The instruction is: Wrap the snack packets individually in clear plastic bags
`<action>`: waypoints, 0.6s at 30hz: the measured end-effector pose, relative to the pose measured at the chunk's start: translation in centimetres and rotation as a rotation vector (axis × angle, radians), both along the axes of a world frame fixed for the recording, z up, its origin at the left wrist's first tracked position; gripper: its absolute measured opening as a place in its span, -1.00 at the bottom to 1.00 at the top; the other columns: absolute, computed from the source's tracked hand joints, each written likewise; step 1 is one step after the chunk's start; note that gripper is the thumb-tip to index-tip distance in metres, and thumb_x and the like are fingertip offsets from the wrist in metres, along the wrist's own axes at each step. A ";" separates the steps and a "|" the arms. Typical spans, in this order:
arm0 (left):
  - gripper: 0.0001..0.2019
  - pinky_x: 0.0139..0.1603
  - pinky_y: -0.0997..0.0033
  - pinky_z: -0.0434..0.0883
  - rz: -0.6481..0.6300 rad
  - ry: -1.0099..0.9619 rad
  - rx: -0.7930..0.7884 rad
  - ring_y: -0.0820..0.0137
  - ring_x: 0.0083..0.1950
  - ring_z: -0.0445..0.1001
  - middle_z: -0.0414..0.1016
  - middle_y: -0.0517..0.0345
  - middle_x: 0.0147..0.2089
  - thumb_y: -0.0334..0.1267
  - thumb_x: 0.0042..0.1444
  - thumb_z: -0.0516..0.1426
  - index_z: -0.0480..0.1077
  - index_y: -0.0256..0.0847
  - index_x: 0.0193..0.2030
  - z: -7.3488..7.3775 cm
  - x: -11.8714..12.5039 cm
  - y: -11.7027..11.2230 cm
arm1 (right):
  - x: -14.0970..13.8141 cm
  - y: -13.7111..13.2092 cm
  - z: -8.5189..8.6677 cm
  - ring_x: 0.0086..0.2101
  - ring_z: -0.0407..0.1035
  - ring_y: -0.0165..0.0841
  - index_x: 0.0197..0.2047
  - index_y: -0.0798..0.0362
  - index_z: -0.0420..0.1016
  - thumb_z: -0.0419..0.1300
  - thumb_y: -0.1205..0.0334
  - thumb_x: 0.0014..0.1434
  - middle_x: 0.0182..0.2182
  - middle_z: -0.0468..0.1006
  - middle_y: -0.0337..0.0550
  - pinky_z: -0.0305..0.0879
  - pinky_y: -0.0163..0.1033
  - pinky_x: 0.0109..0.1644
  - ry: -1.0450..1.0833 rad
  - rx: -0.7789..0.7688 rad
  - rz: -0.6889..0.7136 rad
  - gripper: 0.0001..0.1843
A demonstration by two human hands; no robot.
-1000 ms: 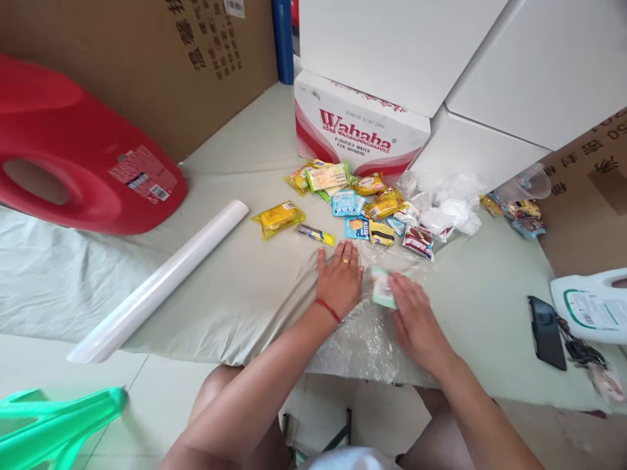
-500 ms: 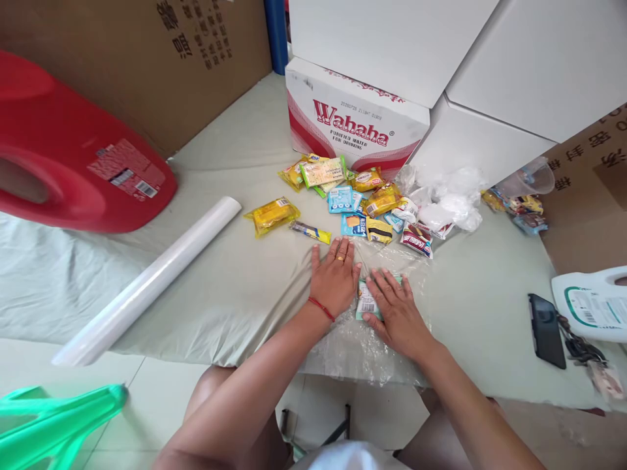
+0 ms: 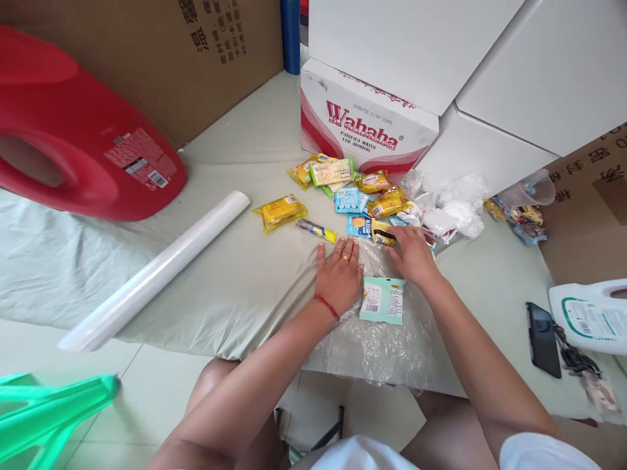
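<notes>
My left hand [image 3: 339, 274] lies flat and open on a sheet of clear plastic film [image 3: 377, 339] spread over the table's front edge. A pale green snack packet [image 3: 383, 300] lies label-up on the film, just right of that hand. Farther forward, my right hand [image 3: 411, 251] reaches to the near edge of a pile of small snack packets [image 3: 362, 196], fingers curled over a yellow-and-black packet [image 3: 382, 234]. Whether the fingers grip it is hidden.
A roll of clear film [image 3: 157, 271] lies diagonally at the left, a big red jug [image 3: 73, 156] behind it. A Wahaha carton [image 3: 367, 130] and white boxes stand at the back. Crumpled plastic bags [image 3: 450, 205], a phone [image 3: 543, 338], keys and a white jug [image 3: 590, 313] sit right.
My right hand left the pale green packet on the film and moved forward to the snack pile. My left hand stayed flat in place.
</notes>
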State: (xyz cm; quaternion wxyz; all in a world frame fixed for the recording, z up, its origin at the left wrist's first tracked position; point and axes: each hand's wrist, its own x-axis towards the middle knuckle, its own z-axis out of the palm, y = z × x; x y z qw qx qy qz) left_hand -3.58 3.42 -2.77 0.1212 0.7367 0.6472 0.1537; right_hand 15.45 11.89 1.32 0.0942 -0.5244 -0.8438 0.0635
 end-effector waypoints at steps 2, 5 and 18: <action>-0.43 0.54 -0.30 -0.20 0.000 -0.002 0.000 0.17 0.58 -0.01 0.07 -0.02 0.56 -0.13 0.43 -0.23 0.15 -0.22 0.49 0.0 0.0 0.0 | -1.2 2.3 -0.8 0.23 0.22 0.09 0.35 0.24 0.34 0.17 0.16 0.25 0.27 0.39 0.24 0.15 0.17 0.33 -0.041 -0.044 -0.003 -0.36; -0.42 0.54 -0.32 -0.19 -0.005 -0.008 -0.003 0.17 0.58 -0.02 0.07 -0.02 0.56 -0.12 0.43 -0.22 0.16 -0.22 0.49 0.0 0.0 0.0 | -2.1 3.9 -1.2 0.17 0.31 0.06 0.33 0.25 0.35 0.18 0.17 0.22 0.22 0.45 0.25 0.21 0.13 0.29 -0.005 -0.117 -0.041 -0.35; -0.41 0.55 -0.25 -0.19 0.006 -0.025 0.009 0.18 0.60 -0.05 0.08 0.02 0.56 -0.08 0.44 -0.25 0.17 -0.21 0.48 0.2 -0.4 0.0 | 1.9 -10.5 1.9 0.19 0.34 -0.07 0.29 -0.17 0.37 0.27 0.11 0.21 0.14 0.45 -0.02 0.35 0.10 0.26 0.375 -0.212 0.038 -0.43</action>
